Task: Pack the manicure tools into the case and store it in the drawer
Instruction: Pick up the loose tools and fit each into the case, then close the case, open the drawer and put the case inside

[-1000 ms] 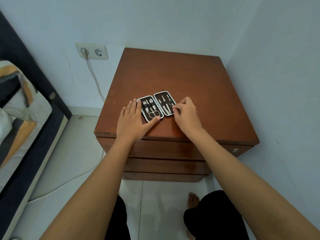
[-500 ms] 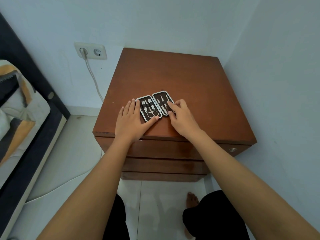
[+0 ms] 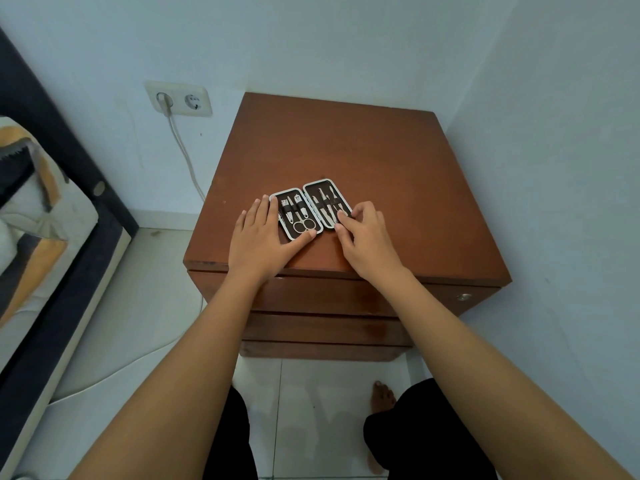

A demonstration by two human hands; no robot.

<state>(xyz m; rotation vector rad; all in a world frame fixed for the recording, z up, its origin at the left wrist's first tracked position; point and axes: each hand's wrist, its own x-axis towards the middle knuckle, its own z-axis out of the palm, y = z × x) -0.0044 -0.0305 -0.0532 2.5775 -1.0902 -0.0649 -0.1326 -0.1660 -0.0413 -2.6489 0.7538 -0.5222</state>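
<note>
A small manicure case (image 3: 310,209) lies open flat on the brown wooden nightstand (image 3: 363,161), near its front edge. Its left half holds scissors (image 3: 303,226) and clippers; its right half holds several thin metal tools (image 3: 325,204). My left hand (image 3: 263,237) rests flat on the tabletop, fingers against the case's left rim and thumb at its near edge. My right hand (image 3: 367,237) has its fingertips on the lower right corner of the right half, touching a tool there. The drawers (image 3: 311,296) under the top are closed.
A wall socket (image 3: 178,98) with a white cable plugged in is on the wall left of the nightstand. A bed with a dark frame (image 3: 69,237) stands at the left. The right wall is close beside the nightstand. My bare foot (image 3: 381,398) is on the tiled floor.
My right hand's fingers have shifted from the case's right edge onto the lower right corner of its right half. The left hand has stayed in place.
</note>
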